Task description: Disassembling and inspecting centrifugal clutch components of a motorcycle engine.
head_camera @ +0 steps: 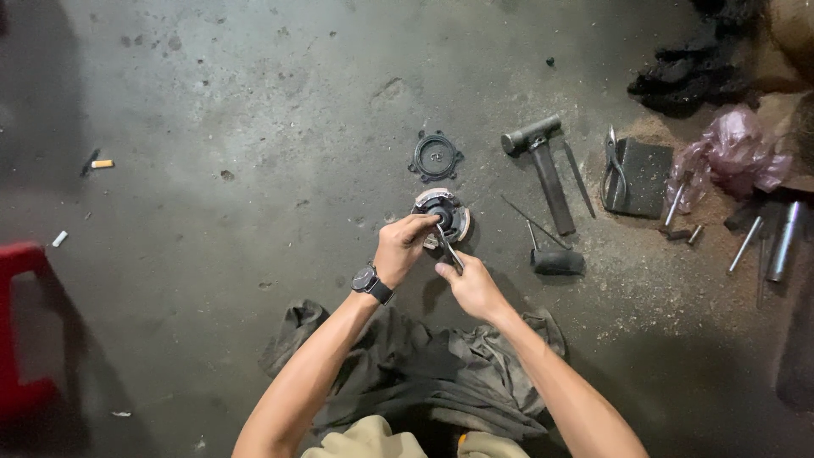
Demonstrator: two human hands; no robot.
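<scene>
Single head-worn view, facing steeply down, concrete floor (254, 127) near below

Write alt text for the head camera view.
Seen from above, a left hand grips a round metal part on a concrete floor while the right hand works a thin tool against it. A hammer, black ring cover and pliers lie nearby.

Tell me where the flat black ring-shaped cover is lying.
In the head view, the black ring-shaped cover lies on the concrete floor, just beyond the round part being worked on, left of the hammer.
</scene>
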